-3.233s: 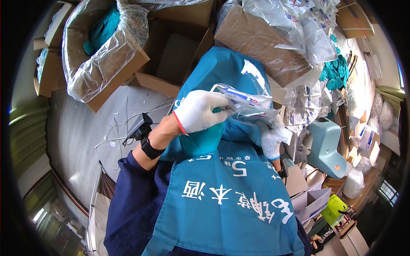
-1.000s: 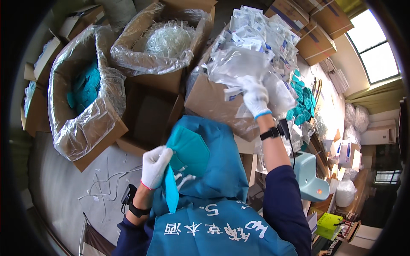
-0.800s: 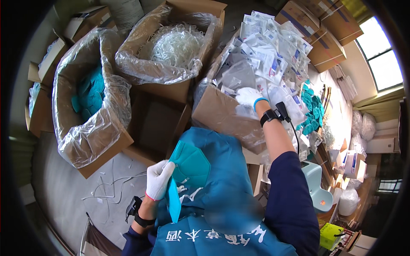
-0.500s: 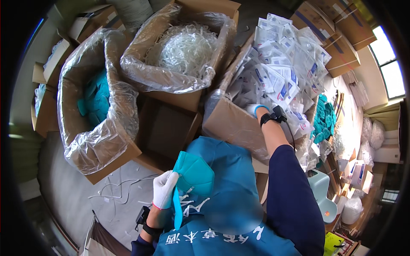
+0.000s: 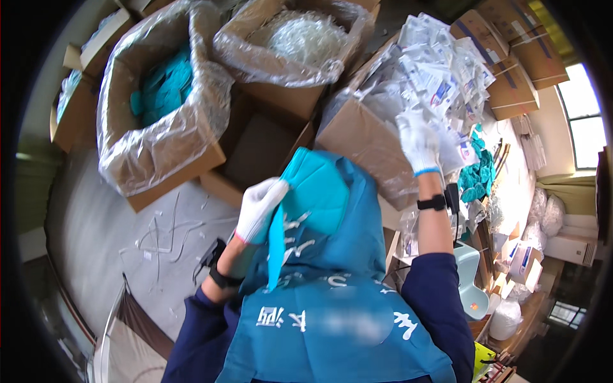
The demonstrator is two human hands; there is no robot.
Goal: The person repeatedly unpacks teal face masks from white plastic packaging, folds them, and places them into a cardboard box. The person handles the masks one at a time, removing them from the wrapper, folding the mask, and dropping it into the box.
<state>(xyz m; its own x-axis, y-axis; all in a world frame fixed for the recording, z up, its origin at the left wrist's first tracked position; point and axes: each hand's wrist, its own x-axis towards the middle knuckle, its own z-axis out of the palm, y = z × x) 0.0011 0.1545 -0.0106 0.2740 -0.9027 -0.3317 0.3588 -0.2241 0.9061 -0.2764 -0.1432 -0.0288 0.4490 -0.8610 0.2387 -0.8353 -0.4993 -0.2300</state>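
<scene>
My left hand, in a white knit glove, is closed on the edge of a teal folded face mask. The mask is held in front of my blue apron, with a teal strap hanging below my fingers. My right hand, in a white glove with a blue cuff, is raised over the near edge of a carton heaped with clear printed packets. Its fingers are blurred, and I cannot tell whether they hold a packet.
A plastic-lined carton of teal masks stands left. Behind, another lined carton holds pale straps. Between them and me is an open brown box. More teal masks and a pale green stool are at right.
My right hand has come out of the packets and back toward me. My left hand has raised the mask slightly, away from my body. The view has shifted, with the cartons now higher.
</scene>
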